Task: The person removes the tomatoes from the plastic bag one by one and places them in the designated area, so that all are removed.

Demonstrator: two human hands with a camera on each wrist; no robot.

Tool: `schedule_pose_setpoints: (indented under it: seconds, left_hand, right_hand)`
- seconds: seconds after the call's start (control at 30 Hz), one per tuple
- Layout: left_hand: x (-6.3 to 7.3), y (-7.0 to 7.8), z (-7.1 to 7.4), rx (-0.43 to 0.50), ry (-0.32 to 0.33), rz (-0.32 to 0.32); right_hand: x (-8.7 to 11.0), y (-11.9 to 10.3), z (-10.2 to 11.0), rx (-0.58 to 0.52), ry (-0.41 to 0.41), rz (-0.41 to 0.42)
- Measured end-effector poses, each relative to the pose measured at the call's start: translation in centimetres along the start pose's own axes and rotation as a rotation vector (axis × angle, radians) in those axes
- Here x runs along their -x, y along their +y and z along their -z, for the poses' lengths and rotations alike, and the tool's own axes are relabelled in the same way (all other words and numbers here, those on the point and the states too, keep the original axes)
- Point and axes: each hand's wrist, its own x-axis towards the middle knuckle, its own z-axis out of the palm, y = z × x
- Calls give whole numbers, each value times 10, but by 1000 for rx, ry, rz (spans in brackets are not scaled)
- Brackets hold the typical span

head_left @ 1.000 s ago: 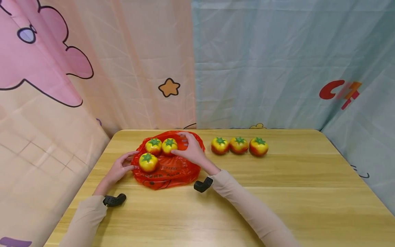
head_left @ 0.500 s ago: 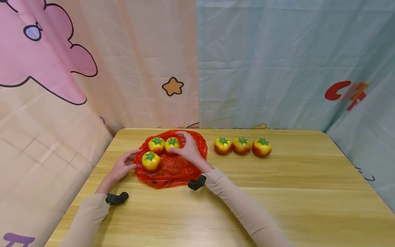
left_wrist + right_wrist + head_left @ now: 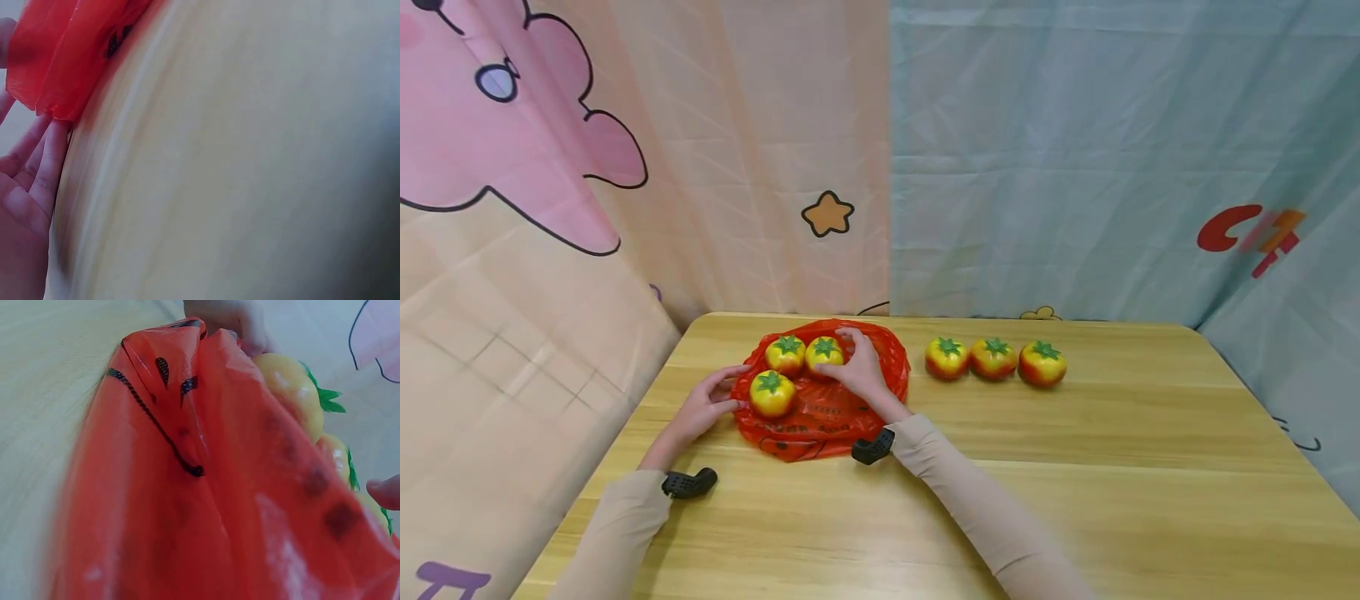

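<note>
A red plastic bag [image 3: 827, 417] lies spread on the table with three yellow-red tomatoes on it. My left hand [image 3: 702, 406] is at the bag's left edge, fingers and thumb well apart; in the left wrist view its fingers [image 3: 49, 162] reach straight up to the red plastic. My right hand [image 3: 867, 367] cups the right side of the tomato [image 3: 824, 354] at the back, thumb across its front. Two other tomatoes stand next to it, one behind left [image 3: 785, 357] and one at the front [image 3: 772, 395]. In the right wrist view the bag [image 3: 231, 487] hides most of that hand.
Three more tomatoes stand in a row right of the bag: a left one [image 3: 947, 360], a middle one [image 3: 993, 361] and a right one [image 3: 1042, 365]. They sit near the back edge of the wooden table [image 3: 1120, 433]. A printed curtain [image 3: 1037, 167] hangs behind.
My right hand has moved slightly left, closer around the back tomato. The left hand stays at the bag's edge. The head view has shifted a little, moving the whole scene rightward.
</note>
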Motion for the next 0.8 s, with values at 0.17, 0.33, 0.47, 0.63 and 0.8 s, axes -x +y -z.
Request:
schedule_pose_setpoints:
  seconds: [0.17,0.33,0.47,0.63,0.8]
  left_hand:
    - [0,2,-1,6,-3,4]
    - [1,4,1,-23,-13,33]
    - [2,6,2,-55,-23,52]
    - [1,5,2,-51,-22,53]
    - [0,3,1,-52,-10,53]
  right_hand:
    - [1,2,-3,9,-8,-39]
    - [2,1,-7,26,-5,-63]
    - [3,-1,-11,55,15,-77]
    - [4,-2,-15,84,35,-108]
    - [4,0,-17,70,28,-128]
